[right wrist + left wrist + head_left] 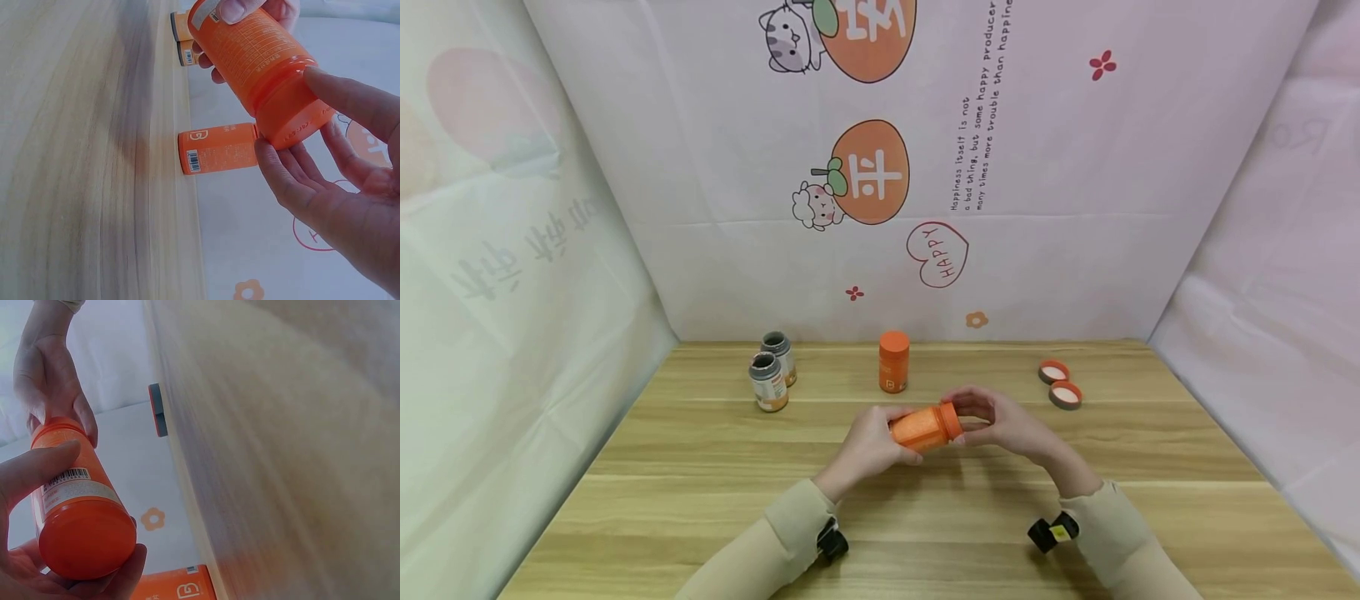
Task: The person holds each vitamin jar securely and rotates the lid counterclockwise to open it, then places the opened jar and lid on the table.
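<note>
Tilted on its side above the table is an orange plastic bottle [919,430] with a ribbed orange cap [297,109]. My left hand [868,443] grips its body near the base, thumb across the label by the barcode in the left wrist view. From the other side, my right hand [1006,427] has its thumb and fingers curled round the cap, which sits on the bottle's neck. A second orange bottle [894,367], capped, stands upright on the table just behind the hands.
At the back left stand two uncapped grey-necked jars, a front jar [770,387] and a rear jar [784,360]. Two grey-and-orange lids, one farther lid [1054,372] and one nearer lid [1065,396], lie at the back right. A printed cloth [737,275] hangs behind the wooden table [662,492].
</note>
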`<state>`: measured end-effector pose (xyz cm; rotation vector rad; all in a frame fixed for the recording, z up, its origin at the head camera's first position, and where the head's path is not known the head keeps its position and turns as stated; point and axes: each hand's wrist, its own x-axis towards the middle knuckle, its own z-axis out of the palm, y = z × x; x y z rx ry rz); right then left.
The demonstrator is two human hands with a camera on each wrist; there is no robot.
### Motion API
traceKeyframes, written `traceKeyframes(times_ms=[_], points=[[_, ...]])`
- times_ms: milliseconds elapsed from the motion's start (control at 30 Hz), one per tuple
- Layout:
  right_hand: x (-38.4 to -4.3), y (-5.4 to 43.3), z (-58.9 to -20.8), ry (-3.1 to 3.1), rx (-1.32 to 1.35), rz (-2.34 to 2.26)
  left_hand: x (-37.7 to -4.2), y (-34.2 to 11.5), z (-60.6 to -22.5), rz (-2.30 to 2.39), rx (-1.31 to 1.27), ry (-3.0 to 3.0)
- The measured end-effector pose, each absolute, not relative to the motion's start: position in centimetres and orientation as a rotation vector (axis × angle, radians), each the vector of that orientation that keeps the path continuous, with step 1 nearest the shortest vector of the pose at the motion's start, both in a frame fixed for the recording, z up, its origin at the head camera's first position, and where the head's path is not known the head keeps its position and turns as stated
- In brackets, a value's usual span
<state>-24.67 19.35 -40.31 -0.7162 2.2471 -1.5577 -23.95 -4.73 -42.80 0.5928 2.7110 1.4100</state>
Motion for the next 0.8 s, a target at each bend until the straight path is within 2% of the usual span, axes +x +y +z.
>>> traceKeyframes(times_ms=[233, 800], points=[[-24.8, 19.4, -40.5, 2.259, -0.732, -1.546, -23.9, -4.8, -42.7, 1.405, 0.597, 2.715], [-25.0, 18.1, -39.9, 2.356, -0.358, -1.451, -24.0, -4.2, -43.1, 1.405, 0.643, 2.718]])
